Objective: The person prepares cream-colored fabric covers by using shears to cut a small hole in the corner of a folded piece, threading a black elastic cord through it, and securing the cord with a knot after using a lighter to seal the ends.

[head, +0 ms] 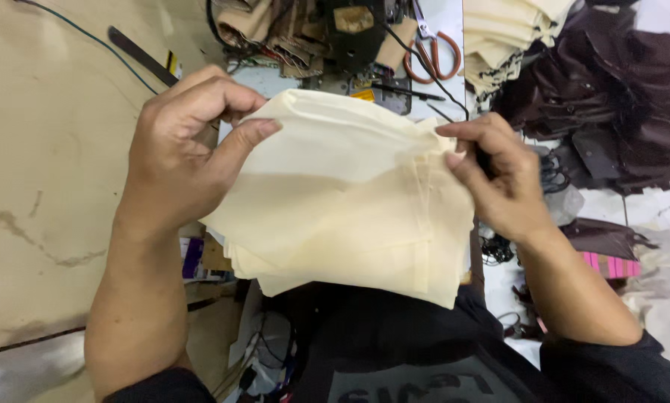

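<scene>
A stack of cream fabric pieces (342,198) is held up in front of me, over my lap. My left hand (182,145) pinches the stack's upper left corner between thumb and fingers. My right hand (495,175) grips the upper right edge, fingertips picking at the layers there. The lower edges of the pieces hang loose and fan out slightly. Behind the fabric, part of a sewing machine (353,33) shows at the top.
Orange-handled scissors (433,52) lie at the top by a pile of cream cloth (503,37). Dark brown fabric pieces (618,97) are heaped at right. A tan tabletop (44,149) fills the left. Cables and clutter sit below by my legs.
</scene>
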